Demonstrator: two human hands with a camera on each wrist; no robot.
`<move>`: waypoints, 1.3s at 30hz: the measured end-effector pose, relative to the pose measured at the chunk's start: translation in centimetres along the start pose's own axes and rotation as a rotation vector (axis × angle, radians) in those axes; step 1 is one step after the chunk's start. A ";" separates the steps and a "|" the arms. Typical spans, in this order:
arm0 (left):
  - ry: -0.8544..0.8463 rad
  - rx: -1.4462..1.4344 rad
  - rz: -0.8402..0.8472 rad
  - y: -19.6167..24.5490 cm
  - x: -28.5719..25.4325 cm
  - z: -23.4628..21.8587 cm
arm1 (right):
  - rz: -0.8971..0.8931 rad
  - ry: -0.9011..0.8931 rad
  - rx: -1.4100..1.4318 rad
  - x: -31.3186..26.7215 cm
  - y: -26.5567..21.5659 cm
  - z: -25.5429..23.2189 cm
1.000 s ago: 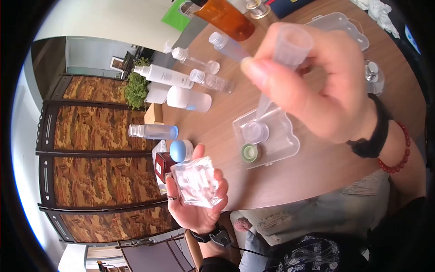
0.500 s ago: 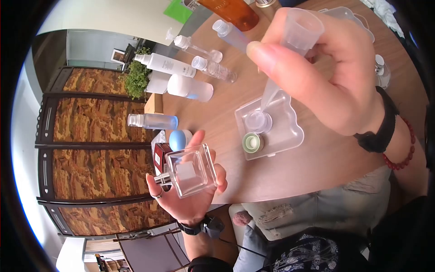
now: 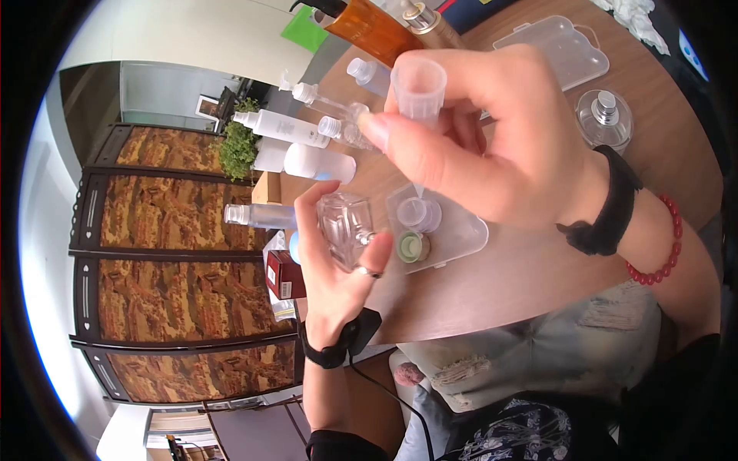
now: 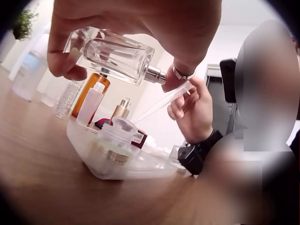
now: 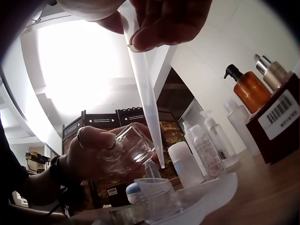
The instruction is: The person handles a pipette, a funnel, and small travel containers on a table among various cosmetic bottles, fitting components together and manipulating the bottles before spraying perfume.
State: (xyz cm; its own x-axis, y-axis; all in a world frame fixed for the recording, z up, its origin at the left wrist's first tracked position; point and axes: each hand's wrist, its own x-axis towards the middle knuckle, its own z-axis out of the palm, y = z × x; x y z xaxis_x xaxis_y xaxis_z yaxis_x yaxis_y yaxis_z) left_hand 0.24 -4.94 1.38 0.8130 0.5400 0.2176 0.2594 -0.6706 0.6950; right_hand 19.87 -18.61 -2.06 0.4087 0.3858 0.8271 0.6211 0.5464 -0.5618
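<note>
My left hand (image 3: 330, 269) grips a square clear glass bottle (image 3: 342, 219); in the left wrist view its silver nozzle (image 4: 154, 75) points right, near the thumb. Between my right hand's (image 3: 507, 138) thumb and fingers is a long translucent tapered tube (image 3: 419, 88), wide end up. Its narrow end is just above a small clear open jar (image 5: 159, 199) in the right wrist view; whether they touch, I cannot tell. That jar and a green-rimmed jar (image 3: 413, 247) sit in a clear plastic tray (image 3: 465, 234).
Several bottles stand beyond the hands, among them a white spray bottle (image 3: 284, 127), a white-capped bottle (image 3: 319, 162) and an amber pump bottle (image 3: 373, 31). A dark red box (image 3: 284, 274) is left of my left hand. A round glass bottle (image 3: 603, 123) and clear lid (image 3: 565, 54) lie right.
My left hand has turned over with the glass bottle, so the nozzle that pointed left now faces right. My right hand and the tube have shifted left and slightly down in the head view.
</note>
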 end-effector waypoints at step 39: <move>-0.197 -0.757 -0.251 -3.0 3.0 -3.6 | 0.212 -0.080 -0.011 0.2 -2.7 -0.4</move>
State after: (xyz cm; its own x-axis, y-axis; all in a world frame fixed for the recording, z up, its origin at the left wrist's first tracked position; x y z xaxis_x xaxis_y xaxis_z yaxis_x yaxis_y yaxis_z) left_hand 0.01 0.50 2.43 0.8724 0.4821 -0.0808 0.0807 0.0210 0.9965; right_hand 18.56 -20.35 -0.38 0.4769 0.5494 0.6861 0.5343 0.4386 -0.7226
